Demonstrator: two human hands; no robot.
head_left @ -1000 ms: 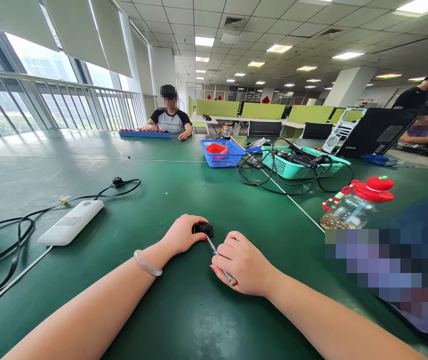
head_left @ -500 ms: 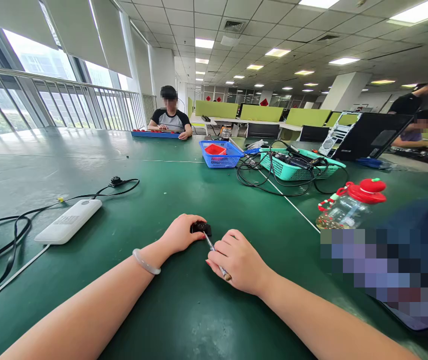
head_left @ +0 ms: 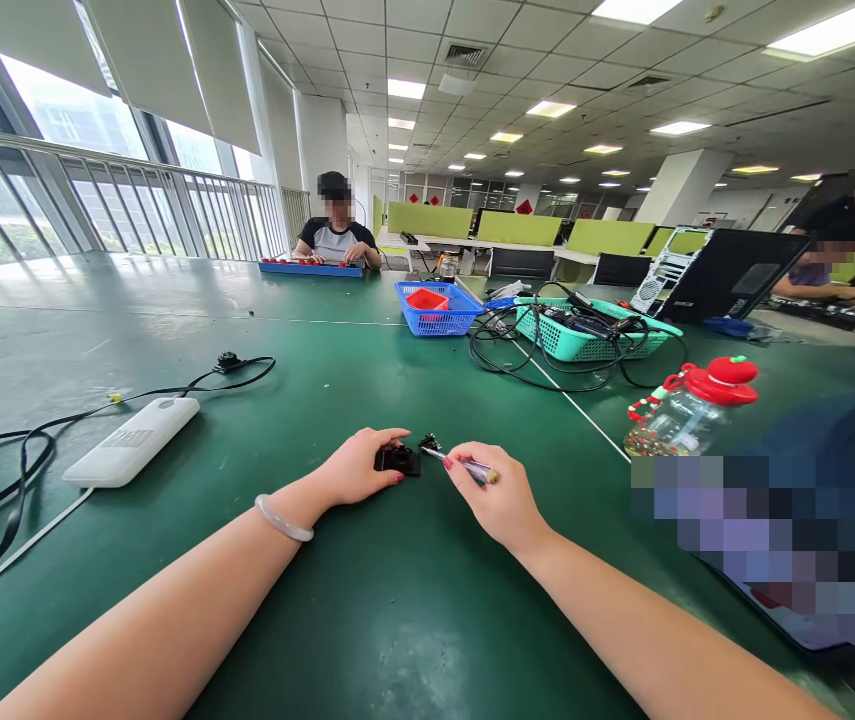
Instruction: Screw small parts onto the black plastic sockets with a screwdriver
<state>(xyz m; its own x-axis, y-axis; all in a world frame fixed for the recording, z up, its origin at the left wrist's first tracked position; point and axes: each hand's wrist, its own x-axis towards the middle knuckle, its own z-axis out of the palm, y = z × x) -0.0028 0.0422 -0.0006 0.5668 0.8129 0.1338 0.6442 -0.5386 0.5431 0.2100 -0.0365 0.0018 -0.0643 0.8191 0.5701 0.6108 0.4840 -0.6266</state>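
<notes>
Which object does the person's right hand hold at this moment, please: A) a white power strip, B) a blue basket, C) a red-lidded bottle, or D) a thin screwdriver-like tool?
D: the right hand pinches a thin tool whose tip points at a small black part, while the left hand rests on the small black device on the green table.

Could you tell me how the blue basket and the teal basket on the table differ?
The blue basket is smaller and deeper; the teal basket is wider and shallower. The blue basket holds a red container; the teal basket holds dark gear, with black cables around it. Both are perforated plastic.
</notes>
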